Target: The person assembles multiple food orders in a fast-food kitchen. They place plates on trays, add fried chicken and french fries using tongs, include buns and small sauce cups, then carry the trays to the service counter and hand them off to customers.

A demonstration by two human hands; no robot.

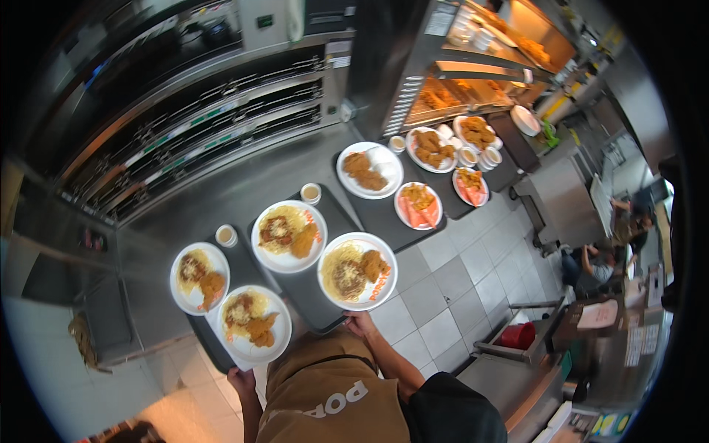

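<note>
My left hand (242, 378) is closed on the near end of a dark grey tray (214, 345). That tray carries a far plate (177, 275) and a near plate (284, 336), both of spaghetti with fried chicken, and a small cup (227, 235). To its right, my right hand (360, 323) grips the near edge of a second dark tray (314, 310). On this one are two more white plates of spaghetti and chicken, one farther (289, 266) and one nearer (357, 300) that overhangs the right edge, plus a cup of gravy-coloured liquid (311, 193).
Further right, another tray (384, 230) holds a chicken-and-rice plate (347, 183) and a food-filled bowl (419, 221); more chicken plates and cups stand beyond. A steel counter (159, 214) supports the trays. Behind are a slotted rack (214, 118) and a lit food warmer (443, 96). People (594, 266) are far right.
</note>
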